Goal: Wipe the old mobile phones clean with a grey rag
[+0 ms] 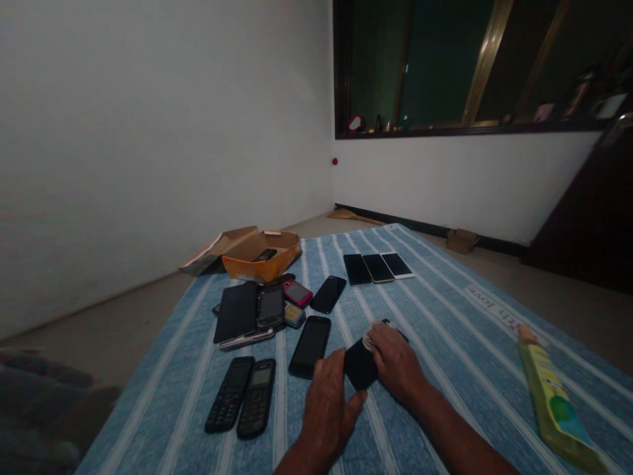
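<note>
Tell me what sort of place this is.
Probably a plain room in a home: a striped blue cloth lies on the bare floor, phones are spread across it, and a dark window is set in the white wall.

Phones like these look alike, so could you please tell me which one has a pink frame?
It is the small phone below the orange box, the only one showing pink; the others look black, gold or white.

Striped blue cloth mat (pixel 445 343), matt woven; glossy glass-faced smartphones (pixel 378 268) at top centre; matt black plastic keypad phones (pixel 256 399) lower left; orange cardboard box (pixel 262 254).
</note>
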